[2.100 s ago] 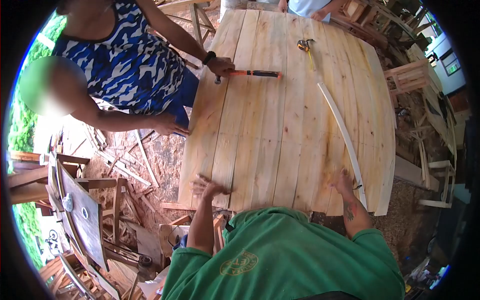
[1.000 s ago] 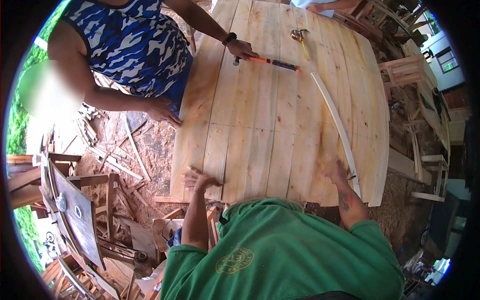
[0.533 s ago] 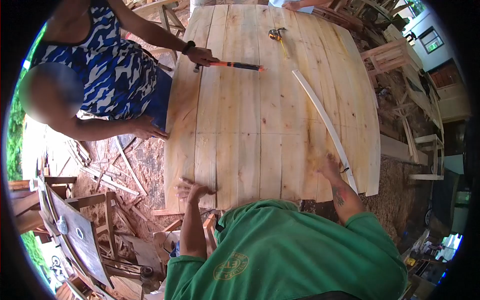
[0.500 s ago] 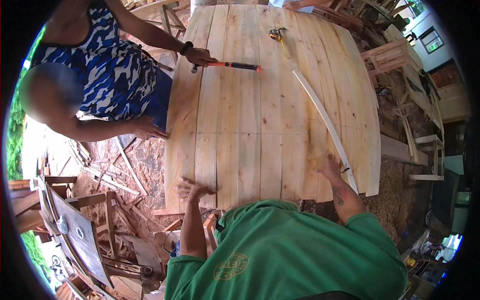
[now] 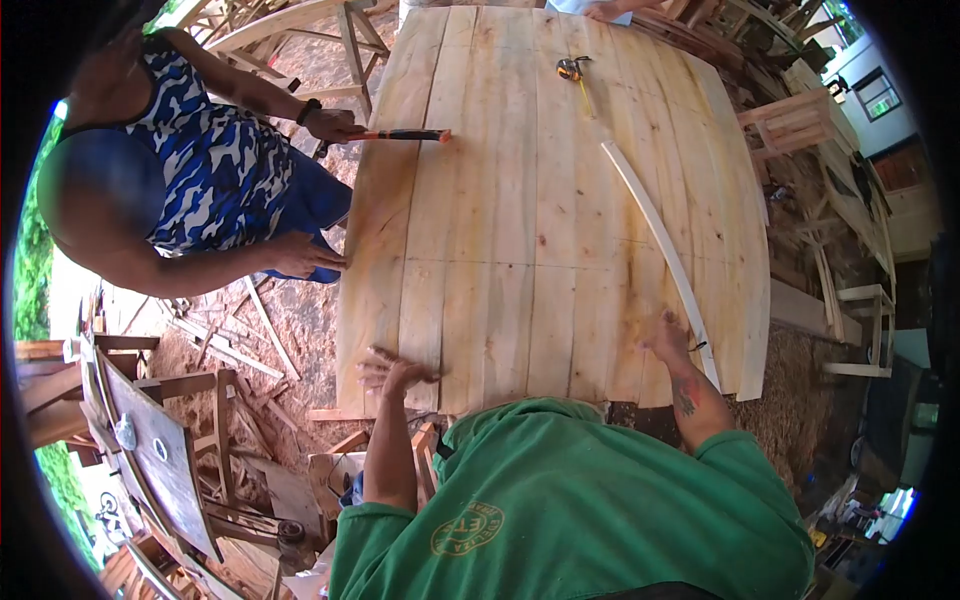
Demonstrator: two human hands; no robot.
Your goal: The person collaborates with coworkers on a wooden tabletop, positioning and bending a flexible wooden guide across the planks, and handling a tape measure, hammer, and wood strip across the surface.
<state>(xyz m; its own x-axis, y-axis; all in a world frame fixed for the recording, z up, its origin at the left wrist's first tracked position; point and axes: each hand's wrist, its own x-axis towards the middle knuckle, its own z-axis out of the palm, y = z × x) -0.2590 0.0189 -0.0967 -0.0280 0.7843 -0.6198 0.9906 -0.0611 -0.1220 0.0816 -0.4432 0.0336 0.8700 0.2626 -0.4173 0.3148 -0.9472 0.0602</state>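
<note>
A wide panel of joined wooden boards [image 5: 490, 330] lies in front of me. My left hand [image 5: 395, 373] rests near its left front edge, fingers spread and holding nothing. My right hand [image 5: 665, 338] lies on the boards at the right, fingers apart. Just beside it, a long pale wooden strip [image 5: 655, 230] runs at a slant across the panel. A tape measure [image 5: 571, 68] with its yellow blade partly out sits toward the far end. At the left, a co-worker holds a hammer [image 5: 405, 135] with an orange and black handle over the panel's edge.
The co-worker [image 5: 215, 170] stands close against the left edge, other hand at the panel. Another person's hand [image 5: 605, 11] shows at the far edge. Scrap wood [image 5: 215, 345] and shavings cover the floor. A wooden frame [image 5: 790, 118] stands at the right.
The co-worker's hammer has moved left, toward their body. The view has shifted slightly. Both my hands stay in about the same places on the boards.
</note>
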